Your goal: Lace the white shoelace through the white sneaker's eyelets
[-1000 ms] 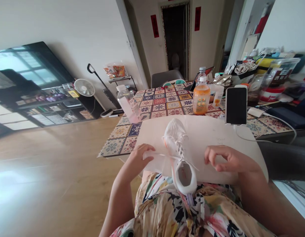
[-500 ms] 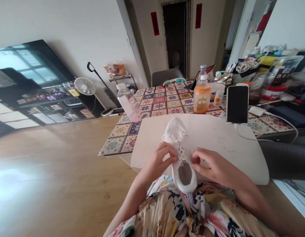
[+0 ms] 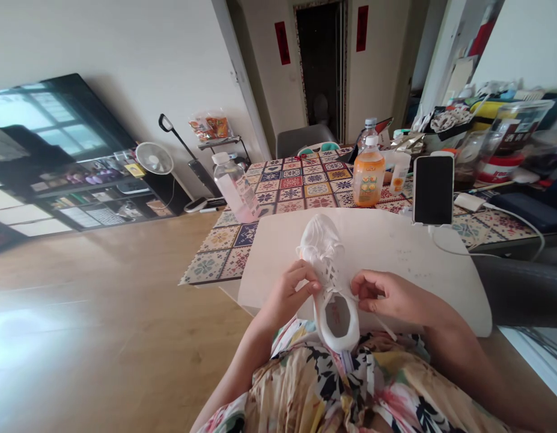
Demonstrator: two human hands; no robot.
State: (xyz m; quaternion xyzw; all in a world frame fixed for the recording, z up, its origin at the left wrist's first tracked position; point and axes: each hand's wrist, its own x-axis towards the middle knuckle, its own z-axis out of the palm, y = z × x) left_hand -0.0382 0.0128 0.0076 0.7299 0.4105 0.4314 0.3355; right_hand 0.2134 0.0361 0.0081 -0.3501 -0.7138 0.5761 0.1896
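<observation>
A white lace-up sneaker lies on the white board, toe pointing away and heel against my clothing. Its crossed white shoelace runs down the tongue to the top eyelets by the opening. On the shoe's left side, my left hand is closed in a pinch near the upper eyelets, apparently on the lace, though the fingers mostly hide it. My right hand, with curled fingers, pinches the lace at the right of the opening. A loose lace end hangs below that hand.
A pink-tinted bottle stands left on the patterned tablecloth, an orange bottle behind the board. A phone stands upright at right, with a white cable trailing over the board. Clutter fills the table's far right.
My left hand has shifted slightly left. My right fingers have drawn slightly away from the opening, and a loose lace end now shows below the right hand. The shoe stays in place.
</observation>
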